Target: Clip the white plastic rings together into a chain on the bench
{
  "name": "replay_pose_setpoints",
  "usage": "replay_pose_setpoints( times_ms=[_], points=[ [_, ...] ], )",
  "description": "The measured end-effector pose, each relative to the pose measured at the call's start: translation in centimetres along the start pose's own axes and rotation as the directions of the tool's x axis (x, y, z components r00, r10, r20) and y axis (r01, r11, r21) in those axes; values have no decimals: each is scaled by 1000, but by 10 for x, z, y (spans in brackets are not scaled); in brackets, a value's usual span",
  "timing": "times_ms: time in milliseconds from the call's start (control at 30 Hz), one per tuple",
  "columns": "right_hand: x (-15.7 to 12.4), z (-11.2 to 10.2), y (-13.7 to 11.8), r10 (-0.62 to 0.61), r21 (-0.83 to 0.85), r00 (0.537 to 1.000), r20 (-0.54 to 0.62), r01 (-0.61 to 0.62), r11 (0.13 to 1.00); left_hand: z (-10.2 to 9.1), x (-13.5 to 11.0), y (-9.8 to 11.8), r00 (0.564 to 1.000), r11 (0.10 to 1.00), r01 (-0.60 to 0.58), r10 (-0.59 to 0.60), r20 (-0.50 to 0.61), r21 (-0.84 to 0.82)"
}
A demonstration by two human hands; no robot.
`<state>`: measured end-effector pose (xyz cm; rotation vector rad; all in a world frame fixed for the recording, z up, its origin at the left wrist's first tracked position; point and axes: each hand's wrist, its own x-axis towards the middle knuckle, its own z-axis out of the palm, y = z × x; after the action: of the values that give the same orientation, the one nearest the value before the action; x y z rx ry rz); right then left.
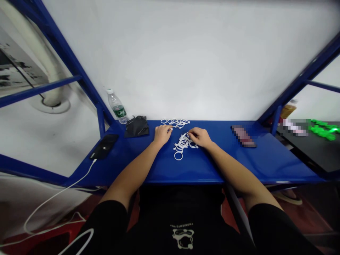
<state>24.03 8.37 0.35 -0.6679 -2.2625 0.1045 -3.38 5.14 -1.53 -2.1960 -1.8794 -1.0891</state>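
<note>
My left hand rests on the blue table with its fingers pinched together. A tiny bit of white shows at its fingertips, too small to name. Just beyond it, a loose group of thin white rings lies near the wall. My right hand has its fingers curled closed at the upper right edge of a nearer pile of white rings. One ring appears pinched at these fingertips, partly hidden by them. The rings carry small tabs or knobs, and those in the nearer pile overlap.
On the left are a clear bottle with a green label, a black plastic bag and a black phone on a white cable. A blurred-out phone-like object lies right. Blue frame bars flank the table.
</note>
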Motion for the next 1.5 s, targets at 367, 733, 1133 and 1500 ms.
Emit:
replay_pose_setpoints(
  times_ms=[367, 733, 1133, 1500],
  points=[
    [4, 3, -26, -116, -15, 993, -24, 116, 993, -6, -18, 41, 948, 925, -305, 274, -160, -225],
    [1, 11, -25, -149, -2, 988, -45, 149, 989, -2, -19, 48, 943, 923, -329, 311, -117, -201],
    [6, 9, -1, -27, -23, 999, 19, 28, 999, -8, -15, 39, 968, 958, -249, 241, -74, -142],
    [4, 24, 9, -167, 170, 935, 312, 118, 978, 21, 2, 5, 960, 996, 24, 2, 279, -92]
  ],
)
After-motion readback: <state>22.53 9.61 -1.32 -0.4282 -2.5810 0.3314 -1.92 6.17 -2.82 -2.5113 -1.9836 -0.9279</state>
